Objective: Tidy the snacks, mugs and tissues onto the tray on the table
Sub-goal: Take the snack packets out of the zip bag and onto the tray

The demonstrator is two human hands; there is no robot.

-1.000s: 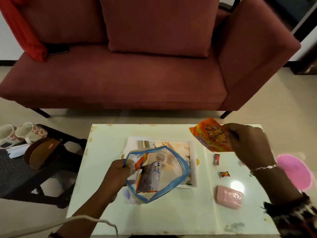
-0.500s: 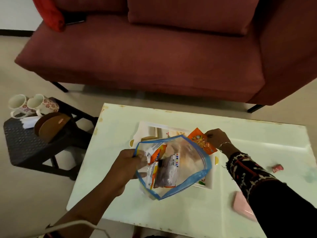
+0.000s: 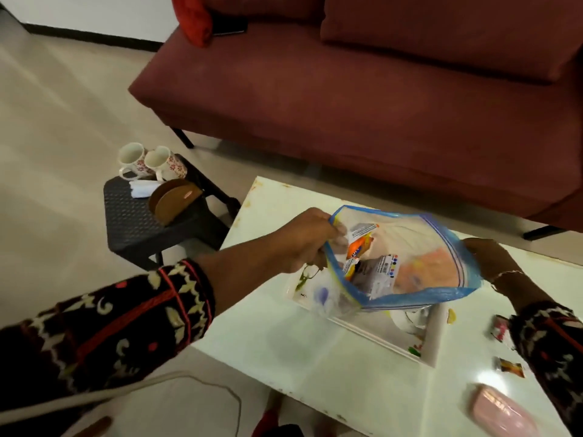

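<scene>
Since half a second ago I see the orange snack packet has left the right hand (image 3: 487, 258) and now lies inside the clear zip-top plastic bag with a blue rim (image 3: 407, 263), showing through its wall as a blurred orange patch (image 3: 426, 271); the view has also swung right. The right hand's fingers now pinch the bag's rim on the right side, while the left hand (image 3: 304, 239) is clenched on the rim at the left, so the mouth is held wide between them. Inside I also make out a grey packet with coloured dots (image 3: 380, 271) and a small orange-and-white packet (image 3: 358, 247). The bag hangs just above the white rectangular tray (image 3: 437, 334) on the pale glossy table (image 3: 315, 351). Near the right sleeve, on the table, lie a red-and-white wrapped sweet (image 3: 500, 328), a dark orange wrapped sweet (image 3: 511, 367) and a pink flat pouch (image 3: 501, 411). Well apart to the left, a black stool (image 3: 138, 219) carries two white floral mugs (image 3: 151, 165), a white folded tissue (image 3: 142, 187) and a brown wooden holder (image 3: 173, 201), in front of a maroon sofa (image 3: 378, 89).
</scene>
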